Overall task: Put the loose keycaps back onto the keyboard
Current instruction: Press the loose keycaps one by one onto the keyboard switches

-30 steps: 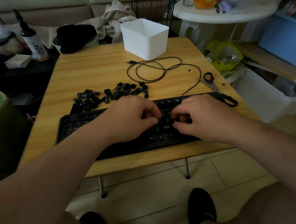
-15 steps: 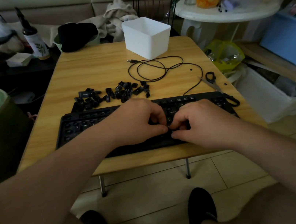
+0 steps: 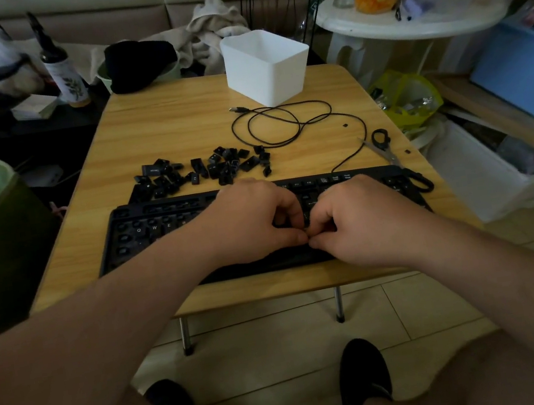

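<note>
A black keyboard lies along the near edge of the wooden table. Several loose black keycaps are heaped just behind it, left of centre. My left hand and my right hand sit knuckles-up over the keyboard's middle. Their fingers are curled and the fingertips meet. Between the thumbs and forefingers they pinch a small keycap, mostly hidden, low over the keyboard's front rows.
A white plastic bin stands at the back of the table. The keyboard's black cable coils in front of the bin. Scissors lie at the right edge. A green bin sits left of the table, and storage boxes sit to the right.
Both hands have slid toward the keyboard's near edge and drawn together until their fingertips touch. The keycap pile and cable have not moved.
</note>
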A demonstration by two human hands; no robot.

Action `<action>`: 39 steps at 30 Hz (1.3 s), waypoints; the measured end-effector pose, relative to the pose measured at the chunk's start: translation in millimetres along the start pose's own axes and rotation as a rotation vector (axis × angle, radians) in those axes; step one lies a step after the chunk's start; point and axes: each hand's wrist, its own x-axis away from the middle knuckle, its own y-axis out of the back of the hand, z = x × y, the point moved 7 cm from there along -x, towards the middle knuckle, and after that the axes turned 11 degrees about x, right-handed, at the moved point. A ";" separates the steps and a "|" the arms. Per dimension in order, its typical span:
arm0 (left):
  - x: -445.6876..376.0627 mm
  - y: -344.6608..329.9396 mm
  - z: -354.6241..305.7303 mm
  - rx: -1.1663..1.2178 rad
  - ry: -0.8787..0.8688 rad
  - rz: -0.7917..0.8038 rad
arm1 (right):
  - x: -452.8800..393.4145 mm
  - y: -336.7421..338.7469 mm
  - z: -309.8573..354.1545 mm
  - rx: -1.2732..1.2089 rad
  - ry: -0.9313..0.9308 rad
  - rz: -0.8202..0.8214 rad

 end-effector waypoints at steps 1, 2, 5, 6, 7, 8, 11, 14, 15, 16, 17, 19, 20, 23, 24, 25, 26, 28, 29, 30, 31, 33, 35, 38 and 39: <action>-0.4 -0.5 0.3 0.007 0.006 -0.004 | -0.3 -0.2 1.6 0.022 0.005 -0.001; -0.4 -1.2 0.3 0.011 0.009 -0.009 | -0.6 -0.5 2.9 0.036 0.009 -0.004; -1.5 -3.0 1.1 0.019 0.017 -0.021 | -0.8 -2.3 3.2 0.049 0.006 -0.013; -1.8 -2.9 2.3 0.020 0.020 -0.024 | -0.4 -2.6 2.7 0.047 0.005 -0.012; -2.1 -2.3 3.4 0.022 0.022 -0.026 | -0.2 -2.9 2.1 0.044 0.006 -0.010; -2.5 -1.3 4.6 0.024 0.023 -0.024 | -0.1 -2.8 1.5 0.036 0.010 -0.007; -4.8 4.1 6.0 0.042 0.020 -0.014 | 1.4 1.2 -4.2 -0.083 -0.031 0.005; -7.0 12.5 7.5 0.046 0.026 -0.017 | 4.4 8.4 -12.4 -0.132 -0.031 -0.029; -7.2 15.2 8.8 0.054 0.032 -0.020 | 5.4 9.2 -13.7 -0.118 -0.016 -0.025; -7.1 17.1 10.5 0.063 0.039 -0.021 | 6.6 8.9 -13.7 -0.098 0.005 -0.014; -7.1 18.3 11.6 0.069 0.043 -0.021 | 8.0 7.5 -13.0 -0.078 0.029 -0.002; -6.6 17.7 13.3 0.066 0.049 -0.019 | 11.0 3.4 -8.2 -0.017 0.073 0.016; -6.3 16.4 13.2 0.062 0.049 -0.014 | 12.1 1.1 -4.6 0.033 0.094 0.017; -7.1 10.5 12.2 0.049 0.035 -0.002 | 12.5 -4.0 4.6 0.133 0.115 0.002; -7.2 9.5 11.9 0.040 0.032 -0.004 | 11.6 -4.3 5.7 0.130 0.108 -0.007; -7.4 9.1 11.8 0.032 0.028 -0.010 | 10.2 -3.7 5.6 0.110 0.094 -0.016; -7.5 9.2 11.4 0.027 0.025 -0.016 | 8.4 -2.7 4.3 0.075 0.074 -0.030; -7.5 9.1 10.3 0.016 0.017 -0.019 | 5.1 -0.9 2.0 0.021 0.036 -0.051; -7.5 8.9 9.7 0.013 0.015 -0.018 | 4.2 -0.8 2.1 0.026 0.033 -0.054; -7.1 8.7 9.3 0.015 0.015 -0.016 | 3.6 -1.6 2.9 0.042 0.038 -0.055; -7.0 8.4 9.2 0.019 0.016 -0.013 | 3.4 -3.0 3.3 0.055 0.046 -0.055; -6.2 8.1 9.1 0.028 0.013 -0.005 | 4.5 -3.4 2.7 0.033 0.052 -0.077; -5.0 7.6 9.3 0.039 0.007 0.002 | 5.9 -2.6 -2.1 -0.045 0.017 -0.120; -4.0 6.8 9.1 0.045 -0.001 0.006 | 6.3 -3.2 -7.3 -0.121 -0.041 -0.177; -4.2 6.2 8.8 0.044 -0.005 0.009 | 6.1 -3.7 -6.9 -0.125 -0.040 -0.189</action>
